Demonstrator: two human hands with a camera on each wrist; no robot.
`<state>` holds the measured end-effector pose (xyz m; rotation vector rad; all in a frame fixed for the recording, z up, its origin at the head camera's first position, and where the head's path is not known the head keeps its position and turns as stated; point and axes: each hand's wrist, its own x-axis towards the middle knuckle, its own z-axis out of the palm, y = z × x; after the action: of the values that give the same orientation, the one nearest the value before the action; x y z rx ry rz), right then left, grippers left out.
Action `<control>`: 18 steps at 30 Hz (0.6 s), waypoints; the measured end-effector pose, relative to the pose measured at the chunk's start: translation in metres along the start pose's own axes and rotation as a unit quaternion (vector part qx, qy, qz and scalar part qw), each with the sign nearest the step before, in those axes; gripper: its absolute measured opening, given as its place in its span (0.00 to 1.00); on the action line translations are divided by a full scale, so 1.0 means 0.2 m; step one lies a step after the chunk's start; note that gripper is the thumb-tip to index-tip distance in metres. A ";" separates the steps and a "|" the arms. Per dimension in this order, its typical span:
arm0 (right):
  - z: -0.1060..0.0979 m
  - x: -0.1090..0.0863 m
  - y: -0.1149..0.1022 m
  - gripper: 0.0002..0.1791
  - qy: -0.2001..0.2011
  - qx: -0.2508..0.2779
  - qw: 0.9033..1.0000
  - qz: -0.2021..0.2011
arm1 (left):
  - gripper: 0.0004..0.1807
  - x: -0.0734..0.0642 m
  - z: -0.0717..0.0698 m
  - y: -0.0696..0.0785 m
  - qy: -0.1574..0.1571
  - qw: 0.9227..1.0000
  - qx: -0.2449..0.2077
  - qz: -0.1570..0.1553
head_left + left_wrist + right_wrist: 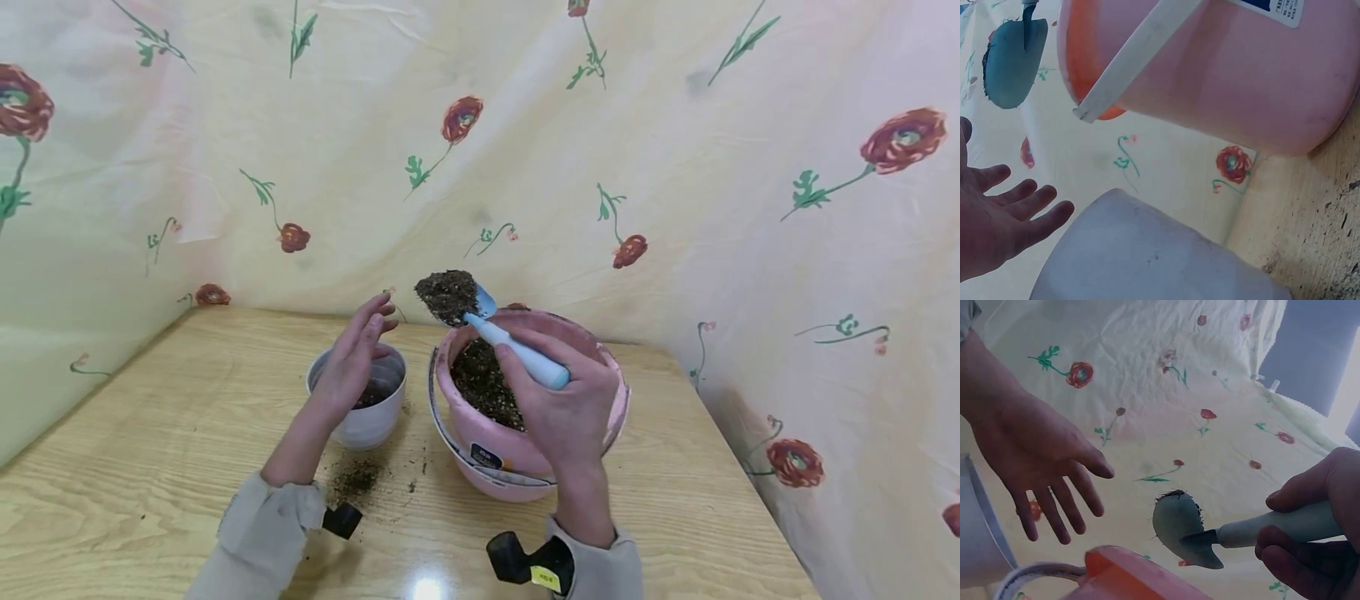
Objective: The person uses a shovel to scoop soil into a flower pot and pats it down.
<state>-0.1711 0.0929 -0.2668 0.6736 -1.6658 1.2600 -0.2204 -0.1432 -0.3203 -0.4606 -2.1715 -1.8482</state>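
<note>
My right hand (566, 400) grips the light blue handle of a small garden trowel (517, 350). A heap of dark soil (447, 296) fills its blade, raised above the left rim of a pink bucket (480, 421). Inside the bucket lies more dark soil (487, 383). My left hand (348, 367) is held with fingers extended over a white flowerpot (371, 425), holding nothing. Some soil shows at the bottom of the pot. The left wrist view shows the underside of the trowel blade (1015, 62) beyond my left fingers.
Spilled soil (356, 477) lies on the wooden table (187, 425) in front of the flowerpot. The bucket's pale handle (450, 442) hangs down around its front. A flower-patterned cloth (360, 125) stands behind the table and along both sides.
</note>
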 end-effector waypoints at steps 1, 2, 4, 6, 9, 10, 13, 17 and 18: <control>0.01 -0.01 0.00 0.09 -0.002 -0.001 1.000 0.005 | 0.28 0.00 -0.01 0.00 0.002 1.000 0.001 -0.001; 0.02 -0.01 -0.01 0.09 -0.005 0.000 1.000 0.012 | 0.28 0.00 -0.01 0.00 0.005 1.000 0.001 -0.002; 0.05 -0.03 -0.01 0.09 -0.013 0.002 1.000 0.025 | 0.29 0.00 -0.02 0.00 0.011 1.000 0.000 -0.002; 0.07 -0.05 -0.02 0.09 -0.018 -0.005 0.999 0.042 | 0.29 0.00 -0.03 0.00 0.016 1.000 -0.005 0.000; 0.11 -0.07 -0.04 0.10 -0.026 -0.016 0.999 0.043 | 0.30 0.00 -0.06 0.00 0.026 1.000 -0.013 0.001; 0.12 -0.08 -0.04 0.10 -0.030 -0.018 0.998 0.043 | 0.30 0.00 -0.06 0.00 0.029 1.000 -0.013 0.000; 0.15 -0.09 -0.05 0.11 -0.044 -0.019 0.998 0.050 | 0.31 0.00 -0.08 0.01 0.038 0.999 -0.021 -0.002; 0.19 -0.12 -0.06 0.10 -0.054 -0.011 0.996 0.063 | 0.31 0.00 -0.11 0.02 0.047 0.999 -0.021 -0.003; 0.20 -0.12 -0.07 0.10 -0.054 -0.010 0.997 0.062 | 0.31 0.00 -0.12 0.02 0.049 0.999 -0.019 -0.004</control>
<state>-0.1631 0.0485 -0.2855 0.6430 -1.8314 1.3118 -0.2187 -0.1661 -0.3129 -0.3611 -2.0815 -1.8785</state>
